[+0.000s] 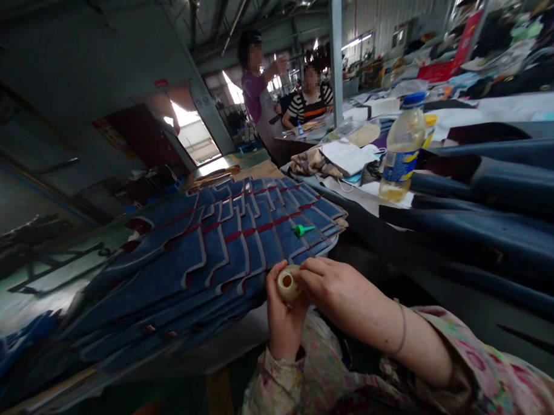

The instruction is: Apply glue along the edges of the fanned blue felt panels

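My left hand (285,316) is wrapped round a small yellowish plastic bottle (288,290), its uncapped round mouth turned towards me. Against the bottle's right side, my right hand (327,287) presses its fingers together in a pinch; whatever may be between the fingertips is hidden. Just beyond both hands, a green nozzle cap (300,230) with a thin tip lies on the stacked blue fabric pieces (241,233). These pieces overlap in rows and have grey and dark red edges.
On the table at right stands a clear drink bottle (400,152) with a blue cap and some yellowish liquid. Long dark blue pieces (477,225) lie beside it. Papers (348,156) and cloth lie behind. Two people (259,99) are at a farther table, near a metal post (336,60).
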`<action>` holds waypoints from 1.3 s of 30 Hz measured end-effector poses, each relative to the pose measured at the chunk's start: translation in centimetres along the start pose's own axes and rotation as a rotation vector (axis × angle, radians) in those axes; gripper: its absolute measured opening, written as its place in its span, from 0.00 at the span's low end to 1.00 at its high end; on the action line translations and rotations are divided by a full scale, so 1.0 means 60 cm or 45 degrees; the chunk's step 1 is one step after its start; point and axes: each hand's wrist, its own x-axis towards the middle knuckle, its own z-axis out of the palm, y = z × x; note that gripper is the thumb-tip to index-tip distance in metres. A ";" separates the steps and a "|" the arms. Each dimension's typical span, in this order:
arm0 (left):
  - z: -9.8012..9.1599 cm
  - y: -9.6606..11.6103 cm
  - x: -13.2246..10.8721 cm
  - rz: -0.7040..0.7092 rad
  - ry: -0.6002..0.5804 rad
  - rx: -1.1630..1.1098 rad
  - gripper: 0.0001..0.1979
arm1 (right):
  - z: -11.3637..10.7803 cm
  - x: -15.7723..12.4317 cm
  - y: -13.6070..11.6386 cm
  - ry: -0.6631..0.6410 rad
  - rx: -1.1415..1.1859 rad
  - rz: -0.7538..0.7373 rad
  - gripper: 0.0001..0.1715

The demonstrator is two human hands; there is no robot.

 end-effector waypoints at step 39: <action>-0.009 0.024 0.004 -0.346 -0.334 0.000 0.24 | 0.029 -0.021 0.081 -0.192 1.394 0.430 0.18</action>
